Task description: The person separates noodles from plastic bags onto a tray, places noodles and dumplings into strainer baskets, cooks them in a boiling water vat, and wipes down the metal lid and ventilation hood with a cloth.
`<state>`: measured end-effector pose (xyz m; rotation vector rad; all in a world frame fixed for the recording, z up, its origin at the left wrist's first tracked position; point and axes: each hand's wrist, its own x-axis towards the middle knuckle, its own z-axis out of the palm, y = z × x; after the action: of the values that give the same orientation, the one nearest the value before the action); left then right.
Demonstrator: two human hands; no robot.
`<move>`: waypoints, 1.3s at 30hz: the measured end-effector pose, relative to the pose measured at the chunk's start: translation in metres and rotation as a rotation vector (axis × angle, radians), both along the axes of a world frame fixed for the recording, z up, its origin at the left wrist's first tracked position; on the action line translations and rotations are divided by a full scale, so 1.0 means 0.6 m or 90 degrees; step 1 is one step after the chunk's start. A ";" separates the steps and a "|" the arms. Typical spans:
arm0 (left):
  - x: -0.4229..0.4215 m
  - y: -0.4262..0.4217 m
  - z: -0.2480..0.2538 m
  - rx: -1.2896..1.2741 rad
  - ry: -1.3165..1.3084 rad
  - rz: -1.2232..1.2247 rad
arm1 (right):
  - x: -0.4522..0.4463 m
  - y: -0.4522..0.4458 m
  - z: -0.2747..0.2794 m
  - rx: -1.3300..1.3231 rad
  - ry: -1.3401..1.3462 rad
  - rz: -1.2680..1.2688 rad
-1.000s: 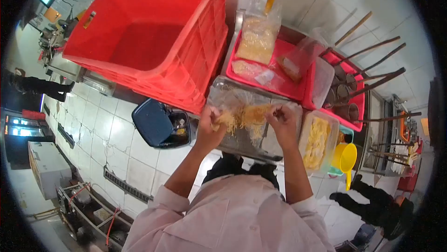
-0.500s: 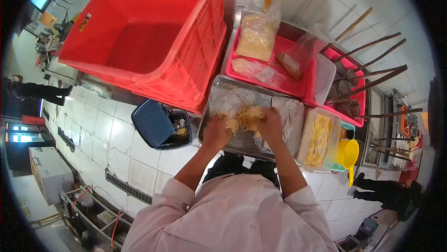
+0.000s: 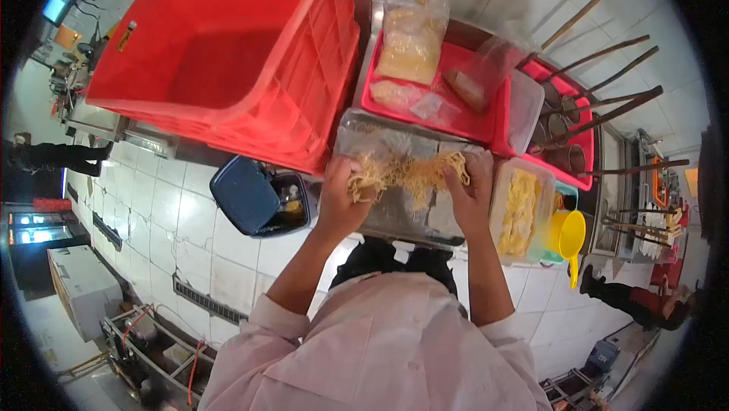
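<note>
A tangled bundle of yellow noodles stretches between my two hands above a metal tray. My left hand is closed round its left end, with loose strands hanging from the fingers. At the other end my right hand grips the noodles, thumb pressed on them. Under them, the tray holds a clear plastic bag at its far left and a pale cloth or sheet at its right, partly hidden by my right hand.
A big red crate stands at the left, near a blue lidded bin. Behind the tray, a pink tray holds bagged food. At right are a tub of yellow food, a yellow ladle and long-handled strainers. Two people stand farther off.
My hands have moved apart and lifted, drawing the noodles out wider between them. Before, they were closer together, low over the tray. The view has shifted slightly.
</note>
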<state>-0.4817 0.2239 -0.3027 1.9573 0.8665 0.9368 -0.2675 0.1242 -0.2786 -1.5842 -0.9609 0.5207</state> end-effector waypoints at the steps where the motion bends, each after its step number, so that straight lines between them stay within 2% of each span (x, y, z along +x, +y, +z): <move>1: 0.000 0.000 -0.021 0.006 0.012 -0.015 | 0.001 0.000 -0.004 0.014 -0.120 -0.017; 2: 0.004 0.009 -0.047 0.021 0.021 -0.030 | 0.013 -0.007 -0.042 0.020 -0.123 -0.017; 3: 0.001 0.007 -0.102 -0.006 0.112 -0.045 | 0.031 -0.023 -0.107 -0.088 -0.301 0.078; 4: -0.003 0.002 -0.106 -0.002 0.111 -0.047 | 0.030 -0.023 -0.113 -0.199 -0.478 0.172; 5: -0.009 -0.003 -0.111 0.039 0.283 -0.085 | 0.038 -0.034 -0.114 -0.343 -0.404 0.265; 6: -0.012 -0.006 -0.118 0.079 0.455 -0.123 | 0.036 -0.032 -0.123 -0.345 -0.402 0.263; 7: -0.004 -0.010 -0.109 0.075 0.456 -0.124 | 0.027 -0.025 -0.129 -0.330 -0.417 0.171; 8: 0.011 -0.017 -0.090 0.132 0.428 -0.042 | 0.016 -0.018 -0.130 -0.315 -0.429 0.081; 9: 0.023 -0.022 -0.079 0.190 0.399 0.038 | 0.005 -0.011 -0.131 -0.318 -0.428 0.082; 10: 0.028 -0.025 -0.087 0.190 0.401 0.035 | -0.006 -0.001 -0.129 -0.310 -0.552 0.077; 11: 0.032 -0.025 -0.103 0.175 0.475 0.031 | -0.008 0.010 -0.128 -0.299 -0.676 0.070; 12: 0.037 -0.021 -0.119 0.161 0.548 0.027 | 0.004 0.026 -0.138 -0.299 -0.676 0.066; 13: 0.038 -0.011 -0.138 0.161 0.549 0.026 | 0.020 0.041 -0.158 -0.388 -0.610 0.150; 14: 0.037 0.003 -0.153 0.122 0.510 -0.026 | 0.027 0.050 -0.161 -0.473 -0.539 0.235; 15: 0.031 0.009 -0.167 0.081 0.471 -0.077 | 0.035 0.046 -0.162 -0.474 -0.538 0.237; 17: 0.024 0.008 -0.093 0.078 0.429 -0.060 | 0.045 0.047 -0.114 -0.308 -0.423 0.190; 19: 0.019 0.007 -0.015 0.071 0.386 -0.045 | 0.044 0.037 -0.042 -0.250 -0.366 0.152; 20: 0.013 0.003 0.013 0.029 0.300 -0.025 | 0.040 0.027 -0.010 -0.195 -0.306 0.112; 21: 0.008 0.000 0.032 -0.011 0.215 -0.006 | 0.038 0.018 0.016 -0.199 -0.303 0.112; 22: 0.005 -0.004 0.044 -0.012 0.215 -0.007 | 0.038 0.013 0.039 -0.168 -0.294 0.076; 24: -0.001 -0.011 0.059 0.096 0.128 0.017 | 0.034 0.007 0.050 -0.134 -0.287 0.039; 27: -0.001 -0.008 0.014 0.117 0.193 0.013 | 0.017 0.000 0.029 -0.122 -0.277 0.031; 28: -0.001 -0.008 -0.023 0.119 0.191 0.014 | 0.013 0.000 -0.010 -0.157 -0.244 0.064; 30: 0.001 -0.005 -0.094 0.019 0.333 -0.008 | 0.004 -0.002 -0.082 -0.188 -0.214 0.095; 31: 0.003 -0.008 -0.096 0.022 0.332 -0.008 | -0.001 -0.006 -0.117 -0.318 -0.322 0.112; 32: 0.005 -0.011 -0.097 0.065 0.424 -0.006 | -0.010 -0.011 -0.128 -0.449 -0.429 0.127; 33: 0.008 -0.014 -0.098 0.108 0.516 -0.003 | -0.024 -0.026 -0.140 -0.402 -0.566 0.100; 36: 0.008 -0.035 -0.115 0.167 0.559 -0.011 | -0.044 -0.020 -0.141 -0.477 -0.625 0.183; 37: 0.006 -0.036 -0.131 0.169 0.556 -0.017 | -0.040 -0.017 -0.144 -0.481 -0.624 0.177; 39: 0.009 -0.021 -0.163 0.151 0.469 -0.083 | -0.018 -0.001 -0.148 -0.543 -0.464 0.273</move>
<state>-0.4766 0.2112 -0.4006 2.5845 1.0325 0.2224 -0.2782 0.1238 -0.3675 -2.4263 -1.8079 0.7197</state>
